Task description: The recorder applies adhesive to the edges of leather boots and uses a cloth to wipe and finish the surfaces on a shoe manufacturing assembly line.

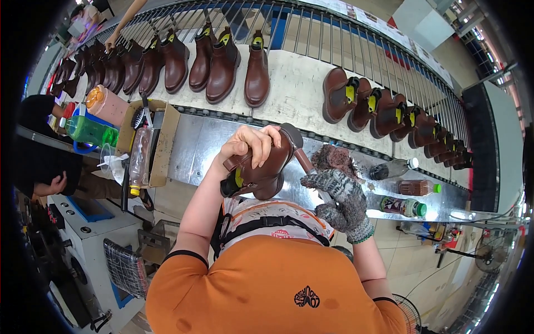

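Observation:
My bare left hand [250,146] grips a brown ankle boot [261,170] from above, holding it tilted over the metal bench [194,147]. My right hand [342,200], in a grey knitted glove, holds the handle of a brush [305,161] whose end touches the boot's toe side. A brown stained rag [335,158] lies on the bench just behind the gloved hand.
Rows of brown boots [222,67] stand on the belt [295,89] beyond, more at the right [389,114]. A cardboard box [161,142] with a bottle and brush sits at left. Three bottles [403,206] lie at right. Another person [39,161] sits at left beside a white machine [89,234].

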Motion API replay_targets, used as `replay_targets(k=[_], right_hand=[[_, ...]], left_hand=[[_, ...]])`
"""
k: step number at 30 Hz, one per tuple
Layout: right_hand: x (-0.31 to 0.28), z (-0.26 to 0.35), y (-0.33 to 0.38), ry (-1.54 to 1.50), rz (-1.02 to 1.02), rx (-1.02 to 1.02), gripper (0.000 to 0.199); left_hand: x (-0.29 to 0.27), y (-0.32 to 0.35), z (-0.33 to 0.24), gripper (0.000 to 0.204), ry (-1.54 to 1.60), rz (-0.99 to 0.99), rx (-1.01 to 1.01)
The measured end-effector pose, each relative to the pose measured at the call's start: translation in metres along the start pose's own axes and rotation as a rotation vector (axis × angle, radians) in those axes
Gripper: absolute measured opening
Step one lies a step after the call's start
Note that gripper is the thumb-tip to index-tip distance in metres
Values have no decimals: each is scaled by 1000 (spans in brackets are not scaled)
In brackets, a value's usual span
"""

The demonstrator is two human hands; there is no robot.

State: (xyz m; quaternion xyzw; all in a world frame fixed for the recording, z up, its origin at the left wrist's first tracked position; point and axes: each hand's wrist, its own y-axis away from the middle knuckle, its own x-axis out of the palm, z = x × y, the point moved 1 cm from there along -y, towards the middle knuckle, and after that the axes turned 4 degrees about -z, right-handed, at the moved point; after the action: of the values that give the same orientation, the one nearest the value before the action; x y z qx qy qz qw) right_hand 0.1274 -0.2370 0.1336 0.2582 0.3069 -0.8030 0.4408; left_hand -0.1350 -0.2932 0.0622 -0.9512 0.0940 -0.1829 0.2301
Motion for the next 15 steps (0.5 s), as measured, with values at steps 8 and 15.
replay_targets(k=[8,15], right_hand=[[2,-3,-2,27,3,-2,39],[2,-7,-4,-9,-3,21,48]], left_hand=[[-1,0,-1,55,-19,10,-12],[0,0,-1,55,-17,-7,-4]])
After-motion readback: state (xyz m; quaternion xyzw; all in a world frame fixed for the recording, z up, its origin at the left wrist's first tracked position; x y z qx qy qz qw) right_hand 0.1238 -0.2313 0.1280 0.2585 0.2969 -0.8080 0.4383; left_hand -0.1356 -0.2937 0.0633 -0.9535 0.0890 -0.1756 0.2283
